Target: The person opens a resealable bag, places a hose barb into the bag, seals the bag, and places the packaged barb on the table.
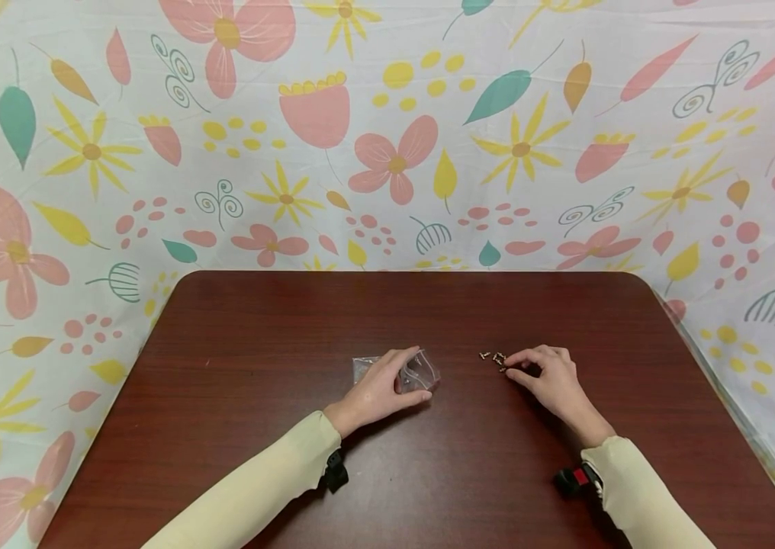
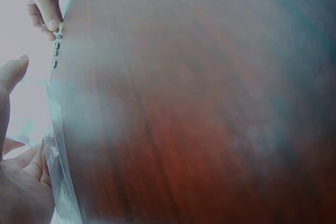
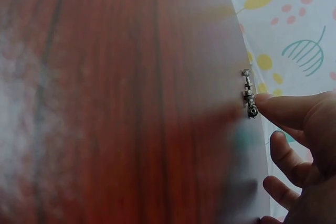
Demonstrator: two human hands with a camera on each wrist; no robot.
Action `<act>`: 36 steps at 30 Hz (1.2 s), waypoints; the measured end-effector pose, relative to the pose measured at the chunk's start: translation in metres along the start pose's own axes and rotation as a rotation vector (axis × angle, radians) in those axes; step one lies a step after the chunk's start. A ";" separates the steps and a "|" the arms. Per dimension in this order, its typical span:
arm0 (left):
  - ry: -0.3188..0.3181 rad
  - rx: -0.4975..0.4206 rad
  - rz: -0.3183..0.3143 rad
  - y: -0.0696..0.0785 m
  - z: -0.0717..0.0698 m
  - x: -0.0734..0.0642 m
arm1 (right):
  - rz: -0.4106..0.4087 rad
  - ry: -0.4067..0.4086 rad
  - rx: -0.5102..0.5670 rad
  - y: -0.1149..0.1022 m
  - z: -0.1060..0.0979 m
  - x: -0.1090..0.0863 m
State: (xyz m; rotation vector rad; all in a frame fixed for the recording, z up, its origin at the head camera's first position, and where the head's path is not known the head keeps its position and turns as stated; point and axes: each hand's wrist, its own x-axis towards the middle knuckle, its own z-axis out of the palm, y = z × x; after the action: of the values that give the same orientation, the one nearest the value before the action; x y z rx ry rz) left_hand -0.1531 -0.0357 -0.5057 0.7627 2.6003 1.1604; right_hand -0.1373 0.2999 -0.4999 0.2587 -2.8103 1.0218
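The person's right hand [image 1: 554,381] has thumb and forefinger nearly together at the small, shiny metal fittings [image 1: 498,357]; whether it pinches one cannot be told. They lie just off its left side on the reddish-brown wooden bench [image 1: 278,320], well apart from the clear plastic bag [image 1: 425,372] under the loosely spread left hand [image 1: 382,390].

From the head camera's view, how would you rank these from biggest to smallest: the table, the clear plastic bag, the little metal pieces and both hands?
1. Table
2. Left hand and right hand: too alike to rank
3. Clear plastic bag, judged by what shows beside the left hand
4. Little metal pieces
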 end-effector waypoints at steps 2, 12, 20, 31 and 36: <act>-0.002 -0.001 0.000 -0.001 0.000 0.000 | 0.007 -0.014 -0.015 0.000 0.001 0.000; -0.005 -0.014 -0.009 0.000 0.000 -0.001 | 0.024 -0.027 -0.071 -0.001 0.005 0.002; -0.004 -0.008 -0.011 0.002 -0.001 -0.001 | 0.055 -0.050 -0.079 -0.002 0.005 0.003; -0.004 -0.014 -0.008 0.002 -0.001 0.000 | 0.042 -0.035 -0.093 -0.004 0.005 0.004; -0.008 -0.025 -0.009 0.000 -0.001 0.001 | 0.041 -0.039 -0.088 -0.004 0.005 0.004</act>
State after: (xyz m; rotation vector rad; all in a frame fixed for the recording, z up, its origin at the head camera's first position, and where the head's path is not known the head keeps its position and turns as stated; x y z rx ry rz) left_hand -0.1539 -0.0358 -0.5047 0.7488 2.5752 1.1824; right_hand -0.1405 0.2932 -0.5006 0.2138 -2.8979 0.9075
